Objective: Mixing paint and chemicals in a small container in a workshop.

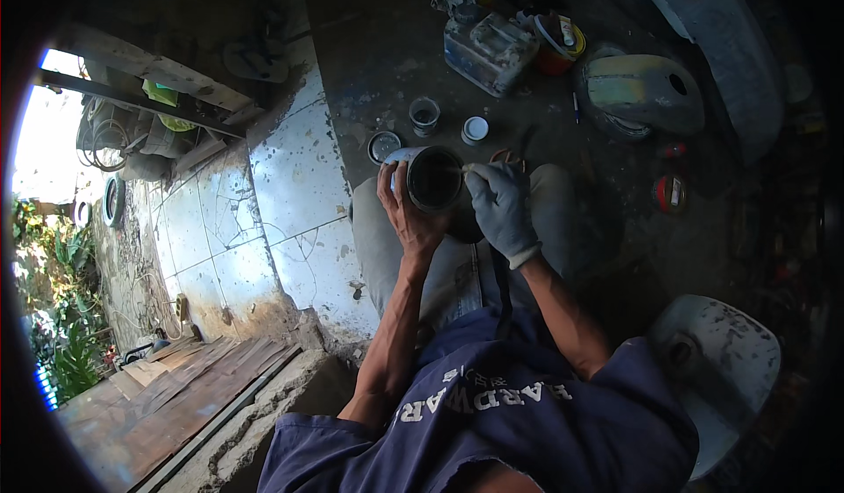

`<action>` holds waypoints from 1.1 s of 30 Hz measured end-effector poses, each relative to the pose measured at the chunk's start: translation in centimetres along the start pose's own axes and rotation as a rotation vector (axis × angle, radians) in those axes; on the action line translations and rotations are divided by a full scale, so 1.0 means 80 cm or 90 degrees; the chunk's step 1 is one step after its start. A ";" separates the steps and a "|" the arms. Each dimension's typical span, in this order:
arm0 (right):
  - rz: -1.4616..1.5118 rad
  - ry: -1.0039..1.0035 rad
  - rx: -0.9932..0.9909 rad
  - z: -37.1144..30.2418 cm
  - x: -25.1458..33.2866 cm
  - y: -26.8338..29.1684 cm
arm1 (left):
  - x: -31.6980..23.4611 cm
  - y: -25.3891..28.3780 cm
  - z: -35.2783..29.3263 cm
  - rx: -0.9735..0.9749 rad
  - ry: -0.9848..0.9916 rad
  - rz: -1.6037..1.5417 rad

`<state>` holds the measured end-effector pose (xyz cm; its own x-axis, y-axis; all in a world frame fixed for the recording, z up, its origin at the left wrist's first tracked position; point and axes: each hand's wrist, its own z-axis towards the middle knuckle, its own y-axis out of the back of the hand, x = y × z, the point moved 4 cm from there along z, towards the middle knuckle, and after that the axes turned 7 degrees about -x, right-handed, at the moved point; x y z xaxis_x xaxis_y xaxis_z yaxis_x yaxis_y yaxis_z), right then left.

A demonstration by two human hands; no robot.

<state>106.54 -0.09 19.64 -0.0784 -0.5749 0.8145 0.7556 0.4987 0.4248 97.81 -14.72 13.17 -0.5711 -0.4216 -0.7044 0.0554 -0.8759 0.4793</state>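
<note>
My left hand (410, 211), bare, is wrapped round the side of a can (436, 179) and holds it tilted above my lap. The can's round mouth faces up toward me, and its inside looks dark. In a pale grey glove, my right hand (501, 208) pinches a thin light stick (457, 170) that reaches over the rim into the can. How deep the stick goes is too dark to tell. Just beyond the can, on the floor, are a round lid (384, 146), an open tin (424, 116) and a small tin of whitish stuff (475, 130).
A stained jerrycan (491, 51) and a red tub (558, 40) stand farther off. To the right lie a motorcycle fuel tank (646, 93), a long grey body panel (734, 53) and a red-rimmed tin (670, 193). Cracked white tiles (299, 176) cover the left floor; a pale panel (716, 370) sits near right.
</note>
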 end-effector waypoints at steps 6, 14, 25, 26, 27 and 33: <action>-0.079 0.115 0.059 -0.022 0.017 -0.006 | -0.009 0.000 -0.003 -0.010 0.020 -0.032; -0.127 0.246 0.065 0.005 0.025 0.005 | -0.004 0.005 -0.005 0.011 -0.002 -0.016; 0.047 -0.044 0.055 -0.016 0.004 -0.003 | 0.001 0.002 -0.006 0.001 -0.030 0.031; 0.065 -0.064 0.007 -0.007 0.000 -0.001 | -0.002 0.001 -0.005 -0.002 -0.034 0.019; 0.027 -0.005 -0.056 -0.003 0.003 0.002 | -0.004 0.000 -0.004 -0.005 -0.038 0.007; -0.096 0.011 0.024 -0.013 -0.008 -0.004 | 0.001 0.000 -0.003 -0.011 -0.034 0.015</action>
<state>107.05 -0.57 18.53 -0.1779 -0.6562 0.7333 0.7112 0.4293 0.5567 97.98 -14.81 12.99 -0.6124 -0.4291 -0.6640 0.0835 -0.8703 0.4854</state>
